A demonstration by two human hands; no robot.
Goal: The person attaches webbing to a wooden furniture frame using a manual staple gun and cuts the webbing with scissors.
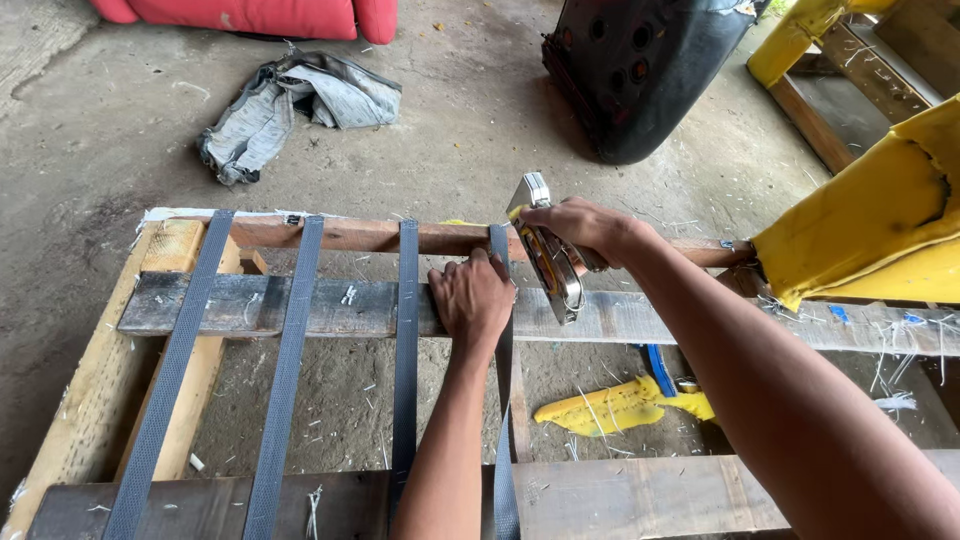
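Right hand point(585, 228) gripping staple gun point(548, 255), apparently over strap point(500, 245)

an upholstery workshop: bare concrete floor point(470, 130), stripped wooden frame point(330, 305) with webbing point(405, 330), yellow foam point(880, 220), staple gun point(548, 255).

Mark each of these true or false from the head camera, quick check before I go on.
1. The right hand holds a metal staple gun at the far wooden rail. True.
2. The left hand lies flat on the concrete floor. False: it presses the fourth grey webbing strap against a weathered wooden crossbar.
3. Four grey straps run across the wooden frame. True.
4. The yellow foam sits at the left edge. False: it is on the right.
5. A crumpled grey cloth lies on the floor beyond the frame. True.
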